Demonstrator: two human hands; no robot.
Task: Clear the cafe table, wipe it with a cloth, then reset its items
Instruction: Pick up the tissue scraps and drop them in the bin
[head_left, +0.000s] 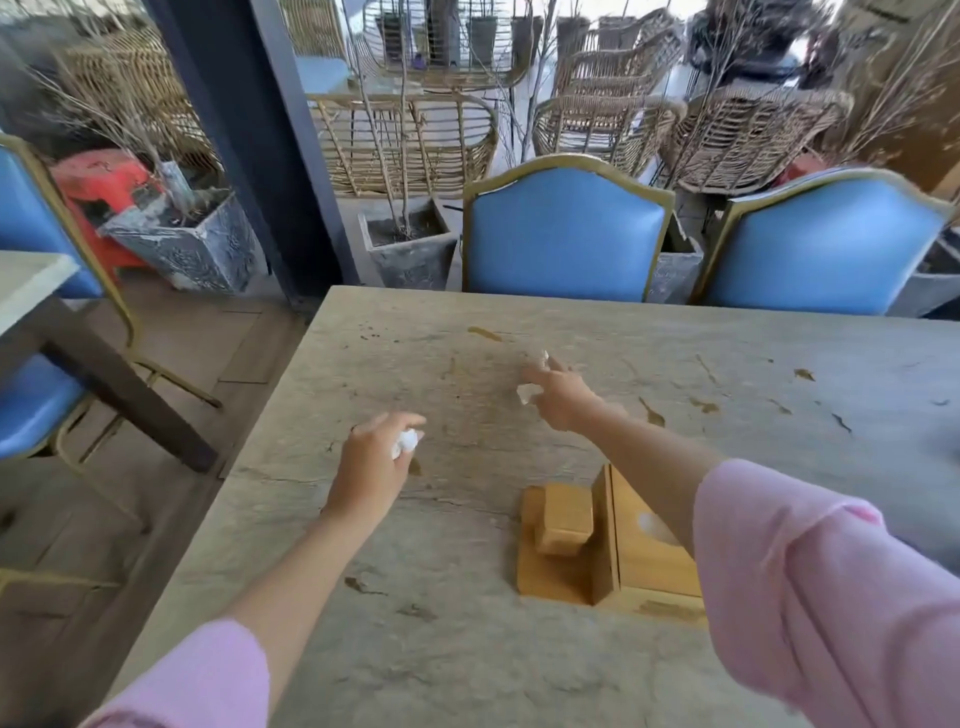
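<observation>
The stained stone tabletop (467, 519) carries a wooden tissue box (649, 545) near the person. The left hand (371, 462) pinches a crumpled tissue (406, 441); the right hand (558, 397) closes its grip on white scraps (525, 393). Clearing seems underway; next, discard them and fetch a cloth.

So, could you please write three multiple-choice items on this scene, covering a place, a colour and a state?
1. Where does the wooden tissue box sit?
A. on a chair
B. on the table, under the right forearm
C. on the floor

2. What colour are the chair backs behind the table?
A. blue
B. green
C. black

3. What is the left hand doing?
A. resting flat and empty
B. gripping a cup
C. holding a crumpled white tissue

Answers: 1 B, the box stands on the tabletop. 2 A, blue padding, gold frames. 3 C, white paper shows in its fingers.
</observation>
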